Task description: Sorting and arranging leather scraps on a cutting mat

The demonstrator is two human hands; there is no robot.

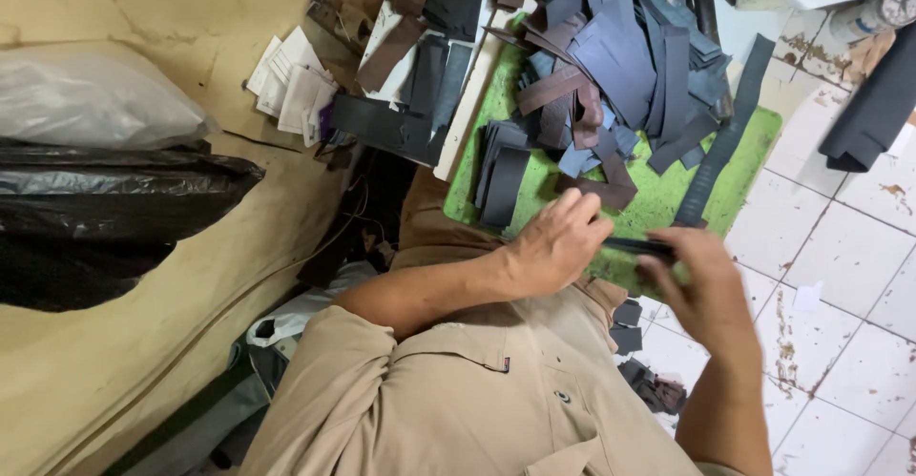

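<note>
- White floor tiles [840,247], stained and chipped, fill the right of the frame; a yellowish wall [143,362] takes the left, with a black plastic bag [105,218] and a clear one [86,94] against it.
- At centre, the left hand [553,247] and the right hand [701,290] are together on one dark leather strip [637,246], each pinching an end, so the strip spans the small gap between them, just above the near edge of the green mat [658,199].
- On the mat, towards the top centre, lies a loose heap of cut strips [611,66] in navy, grey and brown; a neat dark stack [501,175] sits at its left edge, and a long dark strap [725,133] trails down the right side.
- Small dark offcuts [634,352] lie on the tiles below the hands, beside the beige shirt [458,400].
- Risk, as I judge it: the strip is held only at its ends, so a slack pinch could drop it among the offcuts, where it would be hard to tell apart.
- The heap looks unsteady; a wrist brushing it could slide pieces onto the sorted stack.
- Folded papers [291,85] at upper left sit well apart and seem safe.
</note>
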